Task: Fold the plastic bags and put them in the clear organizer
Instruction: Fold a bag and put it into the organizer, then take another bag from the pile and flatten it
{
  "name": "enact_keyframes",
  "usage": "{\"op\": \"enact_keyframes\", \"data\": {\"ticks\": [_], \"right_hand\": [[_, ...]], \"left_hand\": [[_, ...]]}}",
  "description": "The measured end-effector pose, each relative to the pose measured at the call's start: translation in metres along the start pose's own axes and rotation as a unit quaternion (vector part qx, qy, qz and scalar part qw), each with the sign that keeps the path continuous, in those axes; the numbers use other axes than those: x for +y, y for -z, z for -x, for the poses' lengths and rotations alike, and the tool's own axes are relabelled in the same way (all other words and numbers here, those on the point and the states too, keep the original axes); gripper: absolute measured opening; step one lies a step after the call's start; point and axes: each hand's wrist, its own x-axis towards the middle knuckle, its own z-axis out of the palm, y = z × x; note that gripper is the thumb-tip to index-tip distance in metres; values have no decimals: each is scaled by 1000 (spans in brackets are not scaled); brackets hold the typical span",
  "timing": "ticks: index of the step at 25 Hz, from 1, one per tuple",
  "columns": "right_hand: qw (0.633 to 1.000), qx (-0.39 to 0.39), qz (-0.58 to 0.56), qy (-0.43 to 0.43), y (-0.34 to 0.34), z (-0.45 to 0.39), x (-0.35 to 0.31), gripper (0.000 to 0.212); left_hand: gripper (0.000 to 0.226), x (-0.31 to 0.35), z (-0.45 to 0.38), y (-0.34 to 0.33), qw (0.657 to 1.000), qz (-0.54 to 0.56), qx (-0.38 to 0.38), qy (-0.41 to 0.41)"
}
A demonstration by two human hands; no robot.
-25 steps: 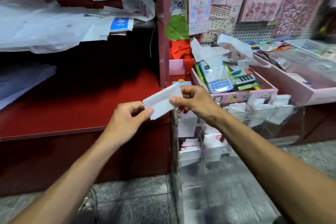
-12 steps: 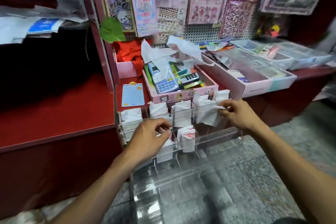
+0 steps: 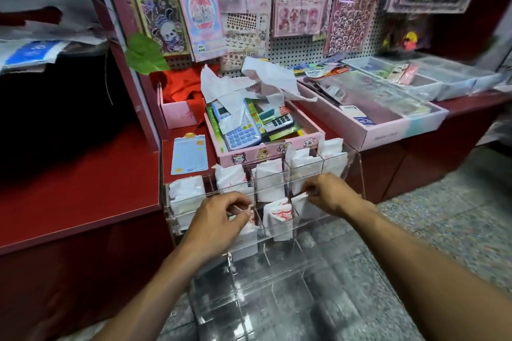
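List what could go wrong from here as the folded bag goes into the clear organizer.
1. The right hand pinches the folded bag at a compartment of the clear organizer; released loosely, it may spring open.
2. The neighbouring compartments already hold folded bags standing above their rims; a nudge could pull one out.
3. The left hand grips the organizer's front edge, and the organizer juts past the red counter; leaning on it might tip it.
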Motion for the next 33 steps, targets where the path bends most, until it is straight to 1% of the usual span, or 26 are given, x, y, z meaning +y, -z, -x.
{"op": "enact_keyframes", "data": {"ticks": [3, 5, 7, 9, 13, 15, 17, 19, 21, 23, 25, 29, 31, 33], "right_hand": [[998, 22, 4, -52, 7, 8, -4, 28], [995, 65, 19, -70, 24, 18, -12, 27], [990, 127, -23, -52, 44, 27, -32, 22], [981, 174, -84, -18, 57, 29, -62, 25], [968, 207, -132, 52, 50, 8, -125, 40], [966, 228, -107, 53, 42, -10, -151, 45], [974, 221, -32, 28, 33, -26, -173, 49], [981, 192, 20, -4, 25, -41, -188, 53], [985, 166, 30, -38, 17, -54, -198, 56], [987, 145, 33, -62, 10, -66, -202, 59], [988, 130, 36, -79, 6, -75, -205, 62], [986, 139, 13, -94, 8, -82, -208, 69], [985, 149, -2, -84, 8, -82, -205, 75], [984, 169, -12, -51, 4, -77, -205, 76]], "left_hand": [[16, 2, -1, 4, 1000, 19, 14, 19], [15, 6, -2, 11, 999, 33, 30, 27], [17, 11, -2, 20, 996, 49, 63, 28], [20, 13, -4, 29, 993, 58, 105, 23], [23, 9, 1, 52, 982, 67, 173, 26], [24, 3, 5, 65, 978, 54, 197, 39], [25, -7, 8, 80, 974, 25, 219, 46], [27, -20, 10, 97, 970, -50, 232, 45], [29, -33, 15, 116, 962, -150, 221, 58], [31, -42, 20, 132, 954, -204, 205, 73], [31, -46, 23, 142, 952, -212, 202, 85], [31, -49, 23, 149, 954, -210, 198, 82], [30, -50, 22, 149, 955, -204, 201, 77], [29, -51, 22, 148, 956, -194, 205, 76]]}}
